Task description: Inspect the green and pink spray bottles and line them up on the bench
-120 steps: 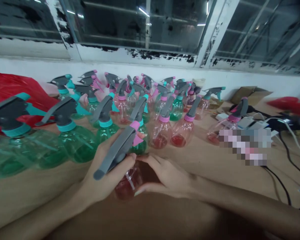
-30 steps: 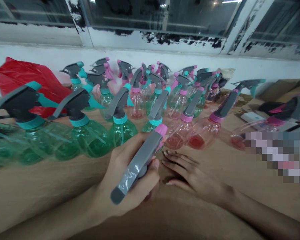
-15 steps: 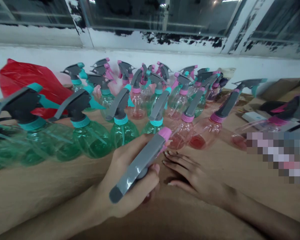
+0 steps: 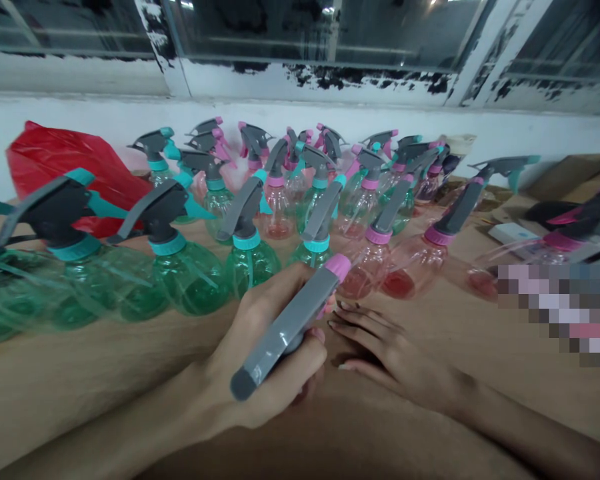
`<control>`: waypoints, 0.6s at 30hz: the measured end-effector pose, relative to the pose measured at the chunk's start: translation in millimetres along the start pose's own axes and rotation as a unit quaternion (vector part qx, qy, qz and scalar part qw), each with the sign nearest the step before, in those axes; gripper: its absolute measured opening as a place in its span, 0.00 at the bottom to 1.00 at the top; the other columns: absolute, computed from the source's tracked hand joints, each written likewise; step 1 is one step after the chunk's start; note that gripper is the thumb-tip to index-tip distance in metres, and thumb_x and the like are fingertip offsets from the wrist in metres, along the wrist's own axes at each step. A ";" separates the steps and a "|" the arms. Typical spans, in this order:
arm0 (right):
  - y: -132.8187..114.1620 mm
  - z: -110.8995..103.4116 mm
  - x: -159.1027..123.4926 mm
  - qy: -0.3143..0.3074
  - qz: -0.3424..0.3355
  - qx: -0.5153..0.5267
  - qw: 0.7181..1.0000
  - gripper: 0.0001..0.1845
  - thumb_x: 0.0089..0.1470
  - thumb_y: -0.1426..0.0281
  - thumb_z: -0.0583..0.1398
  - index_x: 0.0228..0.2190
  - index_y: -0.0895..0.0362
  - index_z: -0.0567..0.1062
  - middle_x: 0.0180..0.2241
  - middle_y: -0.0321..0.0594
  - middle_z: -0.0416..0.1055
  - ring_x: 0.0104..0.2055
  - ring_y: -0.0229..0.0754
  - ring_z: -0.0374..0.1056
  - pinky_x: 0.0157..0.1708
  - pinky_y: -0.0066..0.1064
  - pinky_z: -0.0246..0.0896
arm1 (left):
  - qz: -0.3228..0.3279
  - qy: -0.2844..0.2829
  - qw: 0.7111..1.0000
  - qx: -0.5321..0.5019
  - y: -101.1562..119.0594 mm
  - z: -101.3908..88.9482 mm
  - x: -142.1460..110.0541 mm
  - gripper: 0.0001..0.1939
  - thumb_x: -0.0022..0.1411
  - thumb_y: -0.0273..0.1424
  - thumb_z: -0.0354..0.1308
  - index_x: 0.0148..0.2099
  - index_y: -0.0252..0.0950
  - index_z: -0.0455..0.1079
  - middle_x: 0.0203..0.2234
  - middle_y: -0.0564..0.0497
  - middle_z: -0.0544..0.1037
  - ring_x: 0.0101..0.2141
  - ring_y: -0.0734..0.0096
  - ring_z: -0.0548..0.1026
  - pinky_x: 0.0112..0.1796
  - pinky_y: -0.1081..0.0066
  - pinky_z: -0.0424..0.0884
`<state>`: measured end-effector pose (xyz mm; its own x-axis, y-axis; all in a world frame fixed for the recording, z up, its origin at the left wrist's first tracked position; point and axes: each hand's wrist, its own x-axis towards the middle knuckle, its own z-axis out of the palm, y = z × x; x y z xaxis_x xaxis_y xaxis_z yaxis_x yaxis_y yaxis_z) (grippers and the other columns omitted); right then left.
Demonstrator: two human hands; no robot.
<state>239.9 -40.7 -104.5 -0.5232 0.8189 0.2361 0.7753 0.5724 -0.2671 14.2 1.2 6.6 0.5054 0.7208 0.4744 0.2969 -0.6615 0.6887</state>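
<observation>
My left hand [image 4: 257,319] is wrapped round a grey spray trigger [image 4: 291,325] with a pink nozzle, which points away from me and to the right. Whatever body sits beneath this trigger is hidden by the hand. My right hand [image 4: 390,347] rests on the tabletop just to the right, fingers stretched out and holding nothing. Just beyond the hands, a green spray bottle [image 4: 253,263] with a turquoise collar and a pink spray bottle [image 4: 365,270] stand in the front row.
Several more green spray bottles [image 4: 193,287] line the left, with mixed pink and green ones behind. A red plastic bag [image 4: 65,160] lies at the back left. Cardboard [image 4: 575,177] and a white box [image 4: 513,237] are on the right, near a blurred-out patch. A white wall closes the back.
My left hand and the spray trigger have shifted slightly to the right. The whole view has also slid a little. My right hand stays flat on the table.
</observation>
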 end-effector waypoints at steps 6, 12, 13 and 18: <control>0.0 0.0 0.5 -0.001 -0.002 0.012 1.000 0.26 0.60 0.60 0.56 0.58 0.55 0.63 0.60 0.44 0.62 0.63 0.48 0.55 0.59 0.48 0.56 | 0.026 -0.004 1.000 -0.008 -2.5 -0.5 1.2 0.11 0.51 0.24 0.50 0.36 0.44 0.60 0.24 0.58 0.68 0.24 0.69 0.71 0.27 0.68 0.71; 0.0 -1.4 0.5 0.003 0.003 0.023 1.000 0.26 0.60 0.60 0.56 0.58 0.53 0.63 0.59 0.44 0.63 0.62 0.48 0.56 0.59 0.49 0.56 | -0.015 0.004 1.000 -0.024 -5.9 5.7 -3.5 0.13 0.52 0.23 0.51 0.40 0.44 0.60 0.23 0.59 0.68 0.21 0.71 0.70 0.26 0.70 0.69; 0.2 -1.5 0.5 0.000 0.002 0.022 1.000 0.26 0.60 0.60 0.56 0.58 0.54 0.63 0.59 0.44 0.63 0.62 0.47 0.56 0.59 0.48 0.56 | -0.018 0.000 0.999 -0.030 -5.7 6.1 -4.1 0.13 0.52 0.23 0.51 0.40 0.43 0.60 0.24 0.59 0.68 0.21 0.72 0.70 0.25 0.71 0.68; 0.6 -2.4 1.2 -0.012 0.003 0.019 1.000 0.27 0.60 0.59 0.56 0.58 0.55 0.63 0.59 0.44 0.62 0.63 0.47 0.55 0.59 0.48 0.55 | -0.025 -0.014 0.999 -0.042 -4.3 5.2 -4.0 0.13 0.52 0.22 0.52 0.40 0.41 0.61 0.25 0.58 0.68 0.23 0.72 0.70 0.27 0.70 0.68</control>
<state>240.6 -39.4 -102.2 -0.5278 0.8223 0.2127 0.7641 0.5690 -0.3038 15.1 0.1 -1.1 0.5148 0.7459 0.4226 0.2537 -0.6034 0.7560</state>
